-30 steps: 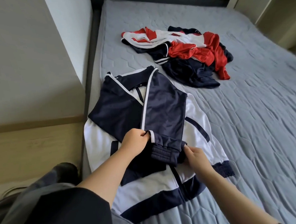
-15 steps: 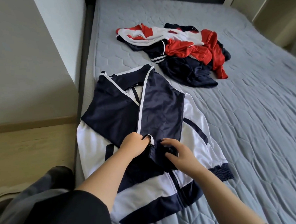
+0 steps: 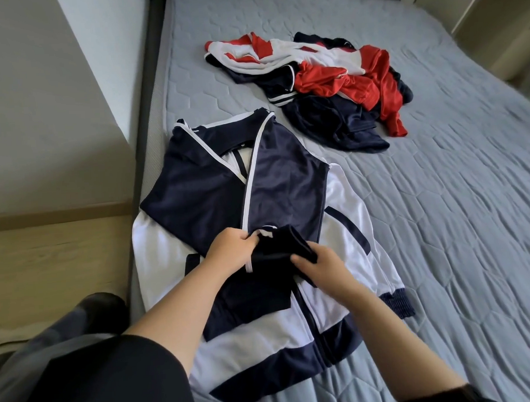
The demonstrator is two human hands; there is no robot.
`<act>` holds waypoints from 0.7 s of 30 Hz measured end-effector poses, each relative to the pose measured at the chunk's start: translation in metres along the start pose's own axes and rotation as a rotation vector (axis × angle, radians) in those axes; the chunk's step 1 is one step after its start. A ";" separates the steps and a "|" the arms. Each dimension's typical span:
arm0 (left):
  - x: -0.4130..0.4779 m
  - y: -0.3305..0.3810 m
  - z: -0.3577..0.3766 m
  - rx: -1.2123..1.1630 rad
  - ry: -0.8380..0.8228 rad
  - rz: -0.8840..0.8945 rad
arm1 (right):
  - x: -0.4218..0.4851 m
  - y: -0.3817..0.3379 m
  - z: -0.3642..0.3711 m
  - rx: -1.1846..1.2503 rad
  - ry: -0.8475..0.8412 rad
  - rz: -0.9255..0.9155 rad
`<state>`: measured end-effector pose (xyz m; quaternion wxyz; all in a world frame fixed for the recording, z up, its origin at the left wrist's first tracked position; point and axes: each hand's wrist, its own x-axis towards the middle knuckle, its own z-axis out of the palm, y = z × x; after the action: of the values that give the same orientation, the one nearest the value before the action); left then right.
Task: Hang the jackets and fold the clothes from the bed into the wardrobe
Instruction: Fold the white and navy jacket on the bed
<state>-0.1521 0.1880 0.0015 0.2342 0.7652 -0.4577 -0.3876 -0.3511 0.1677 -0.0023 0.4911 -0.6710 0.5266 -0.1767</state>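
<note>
Both hands hold the end of one dark blue sleeve. That sleeve lies folded over the front of the jacket [image 3: 258,219], which is blue and white. Fingers of the left hand [image 3: 229,250] are curled round the sleeve edge with the thin white stripe, and the right hand [image 3: 321,267] pinches the dark stretchy cuff [image 3: 286,245] just beside it, so the two hands nearly touch. The jacket lies flat on the bed [image 3: 443,222], close to the left edge, with its collar pointing away from the person and its zip running down the middle. Its other sleeve is folded across the chest too, and one ribbed cuff pokes out at the lower right. The bed has a grey-blue cover with a stitched pattern of six-sided shapes. Farther up the bed, well apart from the jacket, sits a messy pile of clothes [image 3: 322,81] in red, white and dark blue. A dark bed frame runs along the left side. Beside it stands a pale wall [image 3: 44,120], and below the wall is a light wood floor [image 3: 46,264]. At the top right corner is a pale piece of furniture; I cannot tell what it is. The person's dark sleeve fills the bottom left corner.
</note>
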 end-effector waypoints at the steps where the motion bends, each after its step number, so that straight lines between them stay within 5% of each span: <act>1: 0.000 0.000 -0.001 -0.014 0.015 0.036 | 0.003 0.002 -0.006 0.174 -0.022 0.070; 4: -0.001 -0.001 -0.003 -0.042 -0.001 0.130 | 0.017 0.010 -0.025 0.602 -0.004 0.272; 7: -0.002 -0.003 -0.001 -0.033 -0.089 0.143 | 0.034 0.024 -0.046 0.852 0.236 0.375; 12: -0.004 -0.004 0.008 0.089 -0.011 0.121 | 0.044 0.050 -0.056 0.599 0.532 0.524; 21: -0.002 0.005 0.021 0.004 0.031 0.189 | 0.040 0.049 -0.063 0.322 0.897 0.312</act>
<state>-0.1723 0.1871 -0.0066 0.2752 0.7250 -0.5247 -0.3512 -0.4096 0.1042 -0.0262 0.3341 -0.3579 0.7461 -0.4512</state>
